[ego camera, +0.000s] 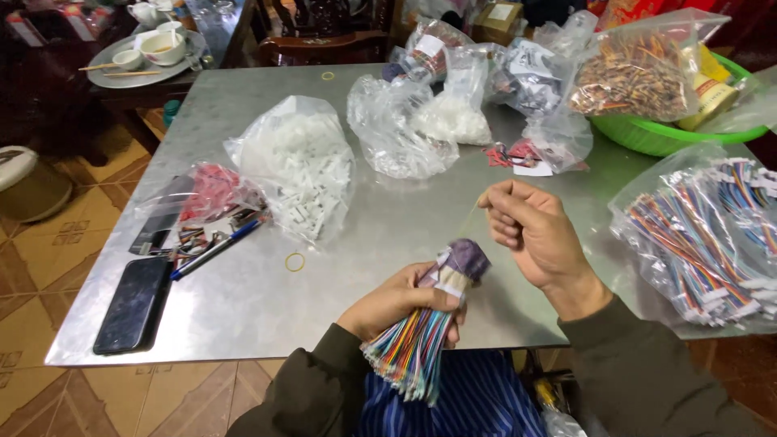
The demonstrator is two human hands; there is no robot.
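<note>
1. The left hand [401, 303] is closed in a fist around a bundle of multicoloured wires [413, 352], gripping it just below its white connector ends, which are capped by a purple wrap [468, 257].
2. The bundle's long axis runs on a slant: connector end up and toward the right hand [534, 235], loose wire tails fanning down toward the person's lap.
3. The right hand is curled shut, thumb and fingers pinching a thin yellow rubber band [472, 217] stretched taut. The band runs from that pinch down to the top of the bundle, so the right hand sits just above and to the right of the bundle's head, apart from it. It is the left hand that holds the bundle itself.
4. Relative to the bundle, on the grey metal desk [267, 299]: a loose rubber band [295, 261] lies near to the left; a bag of white connectors [303, 166] lies farther up-left; a blue pen [214, 251] and a black phone [133, 303] lie well to the left.
5. To the right of the bundle, a clear bag of coloured wire sets [696, 235] rests at the desk edge; a green basin [672, 133] stands beyond it.
</note>
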